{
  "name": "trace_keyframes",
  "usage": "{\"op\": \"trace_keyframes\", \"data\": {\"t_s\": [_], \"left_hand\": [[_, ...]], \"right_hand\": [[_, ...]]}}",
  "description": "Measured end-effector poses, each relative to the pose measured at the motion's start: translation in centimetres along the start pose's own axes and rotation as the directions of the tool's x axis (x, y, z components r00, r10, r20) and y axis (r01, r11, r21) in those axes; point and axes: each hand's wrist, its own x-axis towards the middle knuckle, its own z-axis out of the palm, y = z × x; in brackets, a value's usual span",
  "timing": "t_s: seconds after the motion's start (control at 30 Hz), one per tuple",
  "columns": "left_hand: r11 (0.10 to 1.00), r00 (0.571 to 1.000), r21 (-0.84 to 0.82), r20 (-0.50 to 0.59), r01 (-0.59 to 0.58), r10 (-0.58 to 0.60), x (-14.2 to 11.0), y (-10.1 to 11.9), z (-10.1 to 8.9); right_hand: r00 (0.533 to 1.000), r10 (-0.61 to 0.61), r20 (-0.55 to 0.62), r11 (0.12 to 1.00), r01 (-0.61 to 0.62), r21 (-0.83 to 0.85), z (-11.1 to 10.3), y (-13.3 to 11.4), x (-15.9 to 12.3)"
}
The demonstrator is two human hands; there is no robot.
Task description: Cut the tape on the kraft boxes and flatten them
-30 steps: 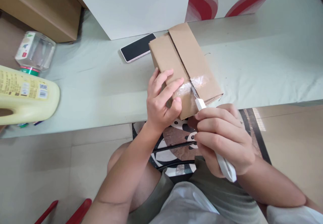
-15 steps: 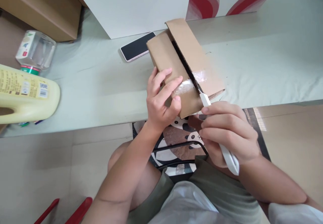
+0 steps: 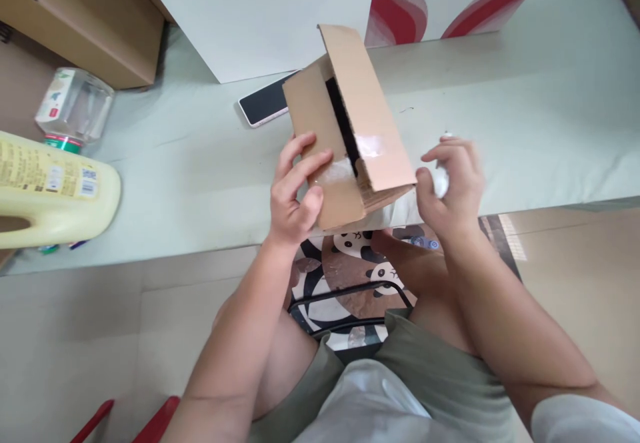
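My left hand [image 3: 295, 193] grips the left side of a small brown cardboard box [image 3: 327, 123], thumb and fingers on its top near a strip of clear tape. One long flap of the box stands raised, with a dark gap beneath it; the contents cannot be made out. To the right of the box, my right hand [image 3: 453, 183] is closed around a white utility knife [image 3: 440, 180], mostly hidden by the fingers. The knife is apart from the box, above the pale cloth near the table edge.
A phone [image 3: 265, 102] lies partly behind the box on the cloth-covered table [image 3: 175, 183]. Large white and red cartons [image 3: 280, 23] stand at the back. On the left are a yellow jug [image 3: 60, 190], a clear plastic bottle [image 3: 80, 106] and a brown carton [image 3: 100, 23].
My right hand has drawn the utility knife out of the box's gap and moved up and right. The flap stands higher and the gap is wider; my left hand and the box shifted slightly left.
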Motion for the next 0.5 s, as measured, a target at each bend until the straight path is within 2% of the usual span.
{"op": "trace_keyframes", "data": {"t_s": [0.07,0.17,0.23,0.3,0.33,0.4,0.43,0.5], "left_hand": [[0.991,0.998,-0.124,-0.014,0.059,-0.061,0.1,-1.1,-0.6],[0.924,0.972,-0.31,0.008,0.225,-0.234,0.1,-2.8,-1.8],[0.855,0.92,-0.359,0.033,0.375,-0.39,-0.2,-3.8,-2.6],[0.799,0.868,-0.367,0.051,0.476,-0.494,-0.6,-4.5,-3.3],[0.789,0.856,-0.361,0.059,0.498,-0.513,-0.7,-4.7,-3.6],[0.803,0.862,-0.332,0.064,0.494,-0.504,-0.9,-4.7,-3.8],[0.816,0.868,-0.317,0.053,0.483,-0.493,-0.9,-4.6,-3.8],[0.826,0.869,-0.315,-0.008,0.467,-0.495,-0.8,-4.2,-3.7]], "right_hand": [[0.976,0.132,0.173,0.989,-0.119,-0.082,1.2,1.0,-0.6],[0.911,0.226,0.344,0.971,-0.182,-0.155,2.4,1.8,-1.7],[0.88,0.213,0.425,0.975,-0.162,-0.154,2.8,2.0,-2.1],[0.845,0.194,0.498,0.98,-0.145,-0.136,2.9,2.1,-2.1],[0.825,0.199,0.529,0.979,-0.15,-0.135,2.9,2.0,-2.1],[0.795,0.222,0.565,0.975,-0.182,-0.127,2.8,1.7,-1.9],[0.792,0.221,0.569,0.975,-0.198,-0.103,2.6,1.5,-1.8],[0.818,0.163,0.552,0.98,-0.197,0.002,2.4,0.9,-1.4]]}}
